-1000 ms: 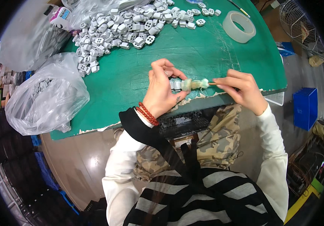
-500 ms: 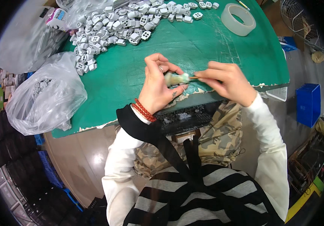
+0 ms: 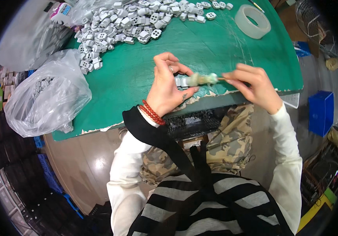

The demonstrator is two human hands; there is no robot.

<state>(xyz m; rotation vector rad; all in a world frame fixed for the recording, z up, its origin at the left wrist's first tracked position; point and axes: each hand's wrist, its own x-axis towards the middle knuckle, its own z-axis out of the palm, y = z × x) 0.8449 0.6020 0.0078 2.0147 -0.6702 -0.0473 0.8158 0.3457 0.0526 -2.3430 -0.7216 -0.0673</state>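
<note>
My left hand (image 3: 169, 80) is closed round small light-grey plastic parts (image 3: 181, 82) above the table's near edge. My right hand (image 3: 253, 84) pinches a thin brown stick (image 3: 221, 78) between thumb and fingers. A pale green and beige, partly see-through piece (image 3: 203, 80) extends from the stick to the grey parts; motion smears it, so its exact kind is unclear. Its left end meets or overlaps the grey parts between my left thumb and fingers. A large pile of similar grey plastic parts (image 3: 127, 23) lies on the far left of the green table (image 3: 169, 47).
Clear plastic bags (image 3: 51, 94) holding grey parts stand at the left. A wide roll of clear tape (image 3: 266, 29) lies at the back right, near a pen (image 3: 256, 6). Below the table's frayed edge is a black tray (image 3: 194, 125). A blue bin (image 3: 320, 113) stands on the right.
My right hand has moved right, drawing the stick and greenish piece away from my left palm. Grey parts now show between my left fingers. The view has shifted slightly.
</note>
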